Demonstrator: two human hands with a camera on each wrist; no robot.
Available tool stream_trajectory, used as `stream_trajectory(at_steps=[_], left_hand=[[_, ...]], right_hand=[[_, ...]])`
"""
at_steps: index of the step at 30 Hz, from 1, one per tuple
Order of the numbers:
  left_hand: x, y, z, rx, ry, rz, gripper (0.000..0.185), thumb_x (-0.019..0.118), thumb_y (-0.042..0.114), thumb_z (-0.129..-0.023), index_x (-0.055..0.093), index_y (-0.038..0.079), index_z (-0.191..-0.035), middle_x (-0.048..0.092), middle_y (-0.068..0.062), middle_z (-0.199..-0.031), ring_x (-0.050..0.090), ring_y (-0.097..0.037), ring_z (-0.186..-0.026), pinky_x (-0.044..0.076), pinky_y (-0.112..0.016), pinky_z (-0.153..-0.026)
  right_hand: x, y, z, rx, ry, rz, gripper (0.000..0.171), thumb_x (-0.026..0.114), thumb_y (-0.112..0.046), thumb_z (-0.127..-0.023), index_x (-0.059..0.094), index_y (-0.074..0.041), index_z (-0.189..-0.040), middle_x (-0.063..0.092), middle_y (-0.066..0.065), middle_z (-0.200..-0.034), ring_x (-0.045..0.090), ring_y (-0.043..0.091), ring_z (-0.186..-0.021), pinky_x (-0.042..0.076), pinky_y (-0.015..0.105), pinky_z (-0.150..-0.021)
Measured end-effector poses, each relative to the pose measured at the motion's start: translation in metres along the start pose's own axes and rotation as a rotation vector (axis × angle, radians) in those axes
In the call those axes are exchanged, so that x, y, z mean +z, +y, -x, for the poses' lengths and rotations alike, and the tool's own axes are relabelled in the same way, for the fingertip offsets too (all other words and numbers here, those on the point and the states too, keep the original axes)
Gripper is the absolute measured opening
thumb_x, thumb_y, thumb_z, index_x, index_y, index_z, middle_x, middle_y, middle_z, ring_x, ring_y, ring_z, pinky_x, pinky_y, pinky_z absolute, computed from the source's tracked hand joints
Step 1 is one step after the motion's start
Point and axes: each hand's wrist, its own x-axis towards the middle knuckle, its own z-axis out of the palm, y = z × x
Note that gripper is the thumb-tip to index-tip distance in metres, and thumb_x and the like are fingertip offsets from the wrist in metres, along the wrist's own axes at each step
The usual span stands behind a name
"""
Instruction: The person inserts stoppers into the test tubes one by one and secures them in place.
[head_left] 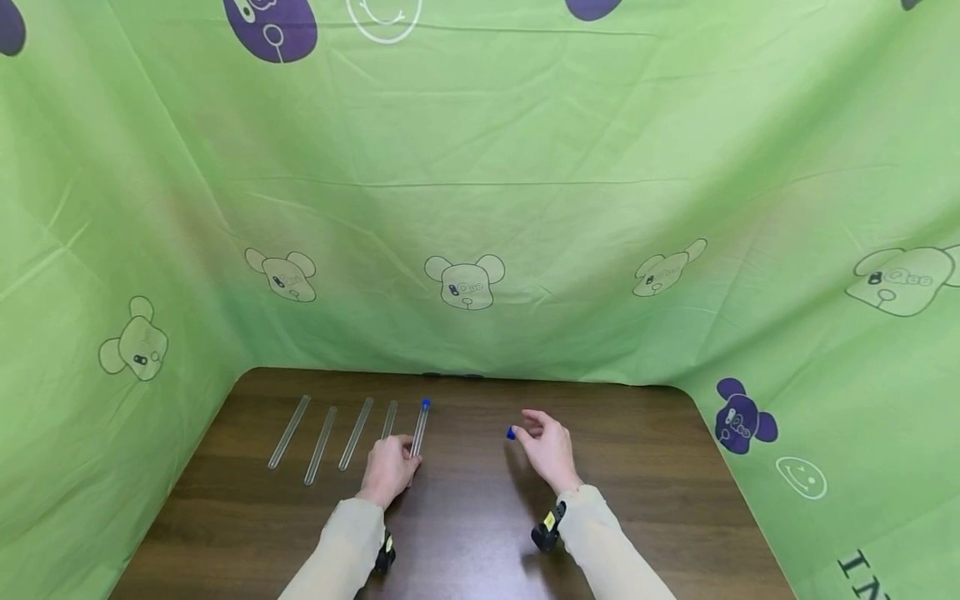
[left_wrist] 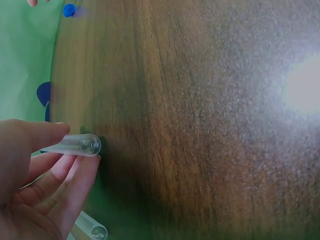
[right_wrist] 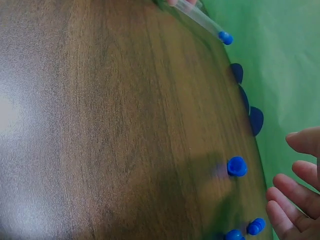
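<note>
My left hand point(head_left: 390, 468) pinches a clear test tube point(left_wrist: 75, 145) between thumb and fingers, the rounded end toward me. A blue cap point(head_left: 426, 402) sits on the far end of this tube. Beside that hand, another test tube point(head_left: 389, 419) lies partly hidden by the fingers. My right hand point(head_left: 551, 450) hovers over the right side with fingers spread and nothing held, as the right wrist view shows. A loose blue stopper point(right_wrist: 237, 166) stands on the table near its fingers. Two more blue stoppers, one standing point(right_wrist: 234, 235) and one on its side point(right_wrist: 256, 226), are close by.
More clear test tubes lie to the left on the brown wooden table point(head_left: 465, 533), among them a leftmost tube point(head_left: 288, 432) and a second tube point(head_left: 320, 446). A green printed cloth point(head_left: 465, 217) hangs along the back and sides of the table.
</note>
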Motion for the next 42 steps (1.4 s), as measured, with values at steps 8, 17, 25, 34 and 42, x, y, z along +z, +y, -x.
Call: stream_trajectory(at_steps=[8,17,25,34,42], left_hand=[[-0.001,0.002,-0.003,-0.01,0.001,-0.04,0.032,0.083,0.006,-0.08,0.075,-0.003,-0.11,0.062,0.009,-0.061,0.061,-0.011,-0.056,0.055,-0.038,-0.063],[0.0,0.001,-0.006,-0.026,0.003,-0.072,0.035,0.085,0.009,-0.079,0.075,-0.003,-0.111,0.063,0.008,-0.061,0.065,-0.018,-0.063,0.056,-0.043,-0.068],[-0.001,0.002,-0.006,-0.072,-0.02,-0.086,0.04,0.086,0.013,-0.08,0.074,-0.001,-0.115,0.064,0.007,-0.062,0.067,-0.022,-0.067,0.056,-0.044,-0.068],[-0.002,0.001,-0.006,-0.083,-0.014,-0.086,0.041,0.086,0.016,-0.079,0.075,0.0,-0.115,0.064,0.006,-0.064,0.068,-0.025,-0.069,0.056,-0.046,-0.066],[-0.001,0.002,-0.005,-0.095,-0.007,-0.09,0.041,0.087,0.018,-0.079,0.075,0.001,-0.114,0.072,-0.004,-0.076,0.07,-0.035,-0.08,0.056,-0.049,-0.067]], right_hand=[[0.002,0.0,-0.002,0.0,0.007,0.038,0.038,0.077,-0.013,-0.089,0.069,0.004,-0.122,0.073,0.019,-0.107,0.07,0.033,-0.094,0.055,0.049,-0.085],[0.001,-0.003,-0.004,-0.019,-0.003,0.096,0.038,0.077,-0.014,-0.088,0.069,0.003,-0.122,0.073,0.019,-0.107,0.07,0.033,-0.096,0.055,0.049,-0.085],[0.003,-0.007,-0.008,-0.039,-0.001,0.132,0.037,0.078,-0.013,-0.087,0.07,0.004,-0.118,0.074,0.019,-0.103,0.071,0.032,-0.091,0.055,0.049,-0.082],[0.008,-0.007,-0.01,-0.03,-0.016,0.219,0.036,0.079,-0.013,-0.085,0.071,0.002,-0.117,0.074,0.014,-0.099,0.07,0.031,-0.09,0.054,0.048,-0.081],[0.011,-0.003,-0.013,-0.015,-0.049,0.319,0.035,0.08,-0.016,-0.084,0.073,-0.001,-0.114,0.074,0.012,-0.1,0.07,0.033,-0.095,0.054,0.049,-0.082]])
